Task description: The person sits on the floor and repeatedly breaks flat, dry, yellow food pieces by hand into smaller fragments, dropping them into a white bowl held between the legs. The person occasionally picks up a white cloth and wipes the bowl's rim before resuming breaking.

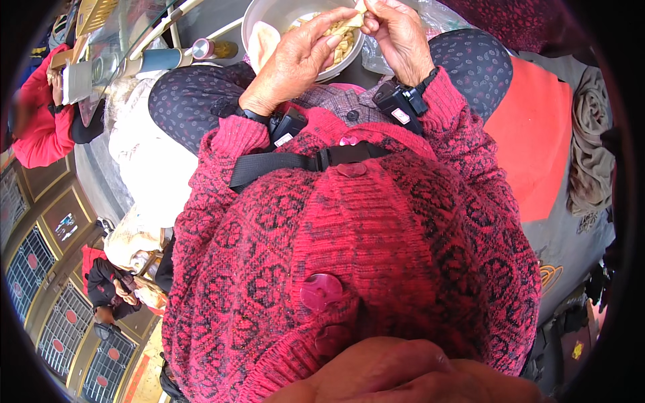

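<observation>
Both hands are at the top, over a pale bowl (250, 19) that holds several small yellowish pieces (344, 48). A pale yellow strip (354, 20) of food, its kind unclear, spans the gap between my fingers. My left hand (295, 64) pinches it from the left with fingertips closed. On the other side, my right hand (400, 41) grips its upper end between thumb and fingers. A broad pale flat piece (263, 44) leans at the bowl's left rim, next to my left hand. Both wrists wear dark straps with small black boxes.
Clear plastic (377, 57) lies right of the bowl. A lidded jar (213, 49) and a blue cylinder (161, 60) stand left. Red cloth (527, 141) and a grey bundled cloth (591, 141) are at right. Other people (44, 127) sit at left.
</observation>
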`<act>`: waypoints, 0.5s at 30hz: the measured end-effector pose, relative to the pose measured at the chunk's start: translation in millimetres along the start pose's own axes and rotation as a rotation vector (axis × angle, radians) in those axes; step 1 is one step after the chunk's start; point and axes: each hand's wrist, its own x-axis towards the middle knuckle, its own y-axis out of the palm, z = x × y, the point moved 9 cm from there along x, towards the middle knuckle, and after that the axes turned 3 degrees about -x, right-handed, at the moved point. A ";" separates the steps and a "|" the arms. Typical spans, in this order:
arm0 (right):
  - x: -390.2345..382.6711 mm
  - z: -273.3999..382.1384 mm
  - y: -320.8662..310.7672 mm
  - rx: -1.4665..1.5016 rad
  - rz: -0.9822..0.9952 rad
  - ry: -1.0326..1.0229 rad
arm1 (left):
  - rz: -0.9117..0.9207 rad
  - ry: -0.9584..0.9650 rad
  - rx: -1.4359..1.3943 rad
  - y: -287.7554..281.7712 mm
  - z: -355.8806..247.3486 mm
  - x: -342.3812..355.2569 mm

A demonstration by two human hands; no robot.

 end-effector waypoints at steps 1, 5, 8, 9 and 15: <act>-1.3 3.9 1.4 -0.002 -0.010 -0.013 | -0.017 0.037 0.026 -0.8 -8.0 0.6; -3.4 17.9 7.6 -0.074 -0.017 -0.048 | -0.095 0.014 0.021 -4.4 -24.5 0.5; -3.3 25.5 18.5 -0.060 0.013 -0.097 | -0.131 -0.191 -0.322 -5.3 -12.1 -1.4; -4.6 26.9 23.8 -0.053 0.057 -0.087 | -0.151 -0.257 -0.379 -5.6 -6.7 -3.7; -18.0 -0.6 38.5 0.042 0.129 0.241 | -0.154 -0.033 -0.162 -14.3 -6.9 2.7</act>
